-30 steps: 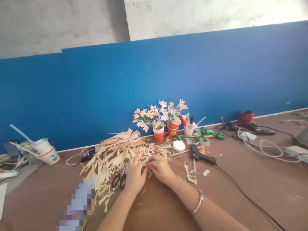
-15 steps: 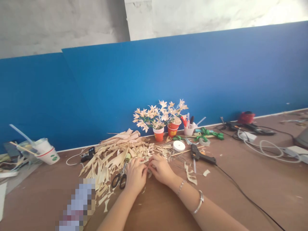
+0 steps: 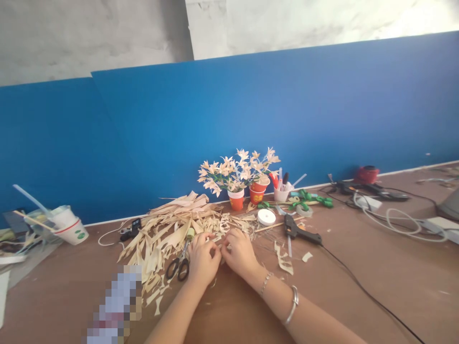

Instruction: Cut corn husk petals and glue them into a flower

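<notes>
My left hand [image 3: 204, 258] and my right hand [image 3: 239, 252] are close together over the near edge of a heap of dried husk strips [image 3: 172, 227]. The fingers of both are curled in a pinch; what lies between them is too small and hidden to make out. Black-handled scissors [image 3: 178, 268] lie just left of my left hand, with a small green roll of tape [image 3: 190, 233] by their blades. Beyond my hands, pale husk flowers [image 3: 236, 169] stand in a red and white paper cup [image 3: 235, 200]. A white spool [image 3: 266, 217] lies past my right hand.
A black glue gun [image 3: 301, 231] with a trailing cord lies to the right, near husk scraps [image 3: 283, 260]. Green tape pieces [image 3: 311, 198] and a cup of pens [image 3: 281, 193] are behind it. Paper cups [image 3: 71, 230] stand left; white cables [image 3: 398, 222] lie far right.
My right hand and wrist have shifted slightly to the left and turned a little. The fingers of both hands have moved slightly, still pinched. The things on the table stay put.
</notes>
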The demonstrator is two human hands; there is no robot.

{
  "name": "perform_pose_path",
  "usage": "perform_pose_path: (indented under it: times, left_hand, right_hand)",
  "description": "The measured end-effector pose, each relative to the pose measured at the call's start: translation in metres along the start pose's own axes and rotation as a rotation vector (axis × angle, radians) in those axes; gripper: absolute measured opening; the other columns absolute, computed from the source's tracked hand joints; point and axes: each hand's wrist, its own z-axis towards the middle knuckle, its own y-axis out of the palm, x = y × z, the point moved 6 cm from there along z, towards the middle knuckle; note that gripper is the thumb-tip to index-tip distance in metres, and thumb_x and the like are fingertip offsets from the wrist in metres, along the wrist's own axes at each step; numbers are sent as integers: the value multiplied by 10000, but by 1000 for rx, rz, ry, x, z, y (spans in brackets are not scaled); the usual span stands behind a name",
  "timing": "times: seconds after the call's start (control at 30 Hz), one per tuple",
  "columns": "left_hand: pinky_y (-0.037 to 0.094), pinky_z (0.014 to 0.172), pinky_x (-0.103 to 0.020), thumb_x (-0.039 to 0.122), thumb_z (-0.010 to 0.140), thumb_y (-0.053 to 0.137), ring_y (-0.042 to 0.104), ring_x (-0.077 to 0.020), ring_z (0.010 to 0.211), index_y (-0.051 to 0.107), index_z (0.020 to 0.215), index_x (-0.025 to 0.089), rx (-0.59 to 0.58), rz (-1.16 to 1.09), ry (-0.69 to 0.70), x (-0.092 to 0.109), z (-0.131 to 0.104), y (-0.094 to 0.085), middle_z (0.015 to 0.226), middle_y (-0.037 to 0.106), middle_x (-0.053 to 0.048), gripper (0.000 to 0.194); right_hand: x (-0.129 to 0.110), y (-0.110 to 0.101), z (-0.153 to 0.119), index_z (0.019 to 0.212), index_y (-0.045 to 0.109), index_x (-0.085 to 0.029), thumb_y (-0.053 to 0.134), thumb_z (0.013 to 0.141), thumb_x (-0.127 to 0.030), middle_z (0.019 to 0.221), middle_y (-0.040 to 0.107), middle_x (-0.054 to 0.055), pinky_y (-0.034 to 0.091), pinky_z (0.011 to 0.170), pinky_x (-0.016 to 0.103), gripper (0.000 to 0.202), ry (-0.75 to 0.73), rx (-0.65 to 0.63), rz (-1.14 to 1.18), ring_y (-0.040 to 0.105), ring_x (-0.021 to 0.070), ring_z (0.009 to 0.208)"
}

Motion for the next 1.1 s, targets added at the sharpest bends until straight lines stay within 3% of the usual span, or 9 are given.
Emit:
perform_pose_path:
  times: [0.17, 0.3, 0.43, 0.63, 0.77, 0.9, 1.0, 1.1]
  left_hand:
    - [352, 846, -411, 163, 753, 541, 484, -261, 1066, 593, 614, 203, -18, 35, 0, -2, -1, -1, 1080, 605, -47, 154]
    - [356, 850, -411, 158, 760, 532, 487, -261, 1064, 621, 664, 218, -28, 75, 50, -1, -1, -3, 1093, 601, -44, 144]
    - [358, 854, -407, 153, 755, 536, 484, -259, 1072, 620, 663, 221, -41, 68, 74, 3, -2, -2, 1097, 597, -43, 142]
    - [358, 845, -414, 171, 751, 544, 493, -261, 1051, 578, 576, 196, -29, 16, -17, 0, -2, 1, 1061, 614, -41, 181]
    - [366, 836, -411, 142, 717, 551, 509, -258, 1013, 596, 568, 194, 3, 5, -91, -9, -1, 0, 1045, 621, -42, 164]
    - [377, 825, -411, 166, 741, 546, 515, -260, 992, 637, 620, 204, 6, 2, -99, -13, 1, -3, 1034, 619, -48, 156]
    - [378, 822, -416, 201, 769, 544, 507, -266, 1015, 647, 648, 213, -10, 8, -61, -9, 1, -2, 1055, 613, -50, 159]
    - [374, 840, -412, 194, 762, 556, 498, -264, 1038, 641, 650, 216, -10, 10, -20, -2, 0, -2, 1066, 611, -47, 143]
  right_hand:
    - [2, -7, 1, 739, 591, -172, 553, 719, -82, 862, 594, 57, 351, 762, 339, 100, -41, 33, -31, 507, 217, 869]
    - [1, -8, 0, 918, 616, -197, 565, 751, -108, 999, 571, 58, 371, 791, 332, 196, -173, -64, 94, 494, 210, 929]
    - [-3, -4, -2, 799, 605, -188, 529, 810, -116, 981, 576, 52, 369, 772, 319, 105, -210, -105, 83, 495, 191, 902]
    - [-14, 0, -1, 767, 588, -166, 558, 782, -102, 949, 608, 54, 331, 740, 325, 72, -225, -106, -92, 498, 195, 889]
    - [1, -3, 3, 794, 607, -147, 549, 765, -85, 947, 614, 90, 326, 750, 348, 90, -105, -28, -208, 499, 225, 899]
    - [12, -6, 4, 819, 617, -177, 549, 789, -112, 948, 605, 61, 350, 776, 327, 99, -55, -18, -39, 513, 208, 916]
    - [6, -5, 1, 855, 621, -196, 585, 785, -165, 968, 595, 50, 363, 797, 325, 84, -84, -40, 72, 516, 205, 925]
    - [0, -1, 0, 760, 606, -193, 592, 770, -146, 941, 600, 40, 359, 784, 321, 50, -97, -49, 78, 521, 198, 899]
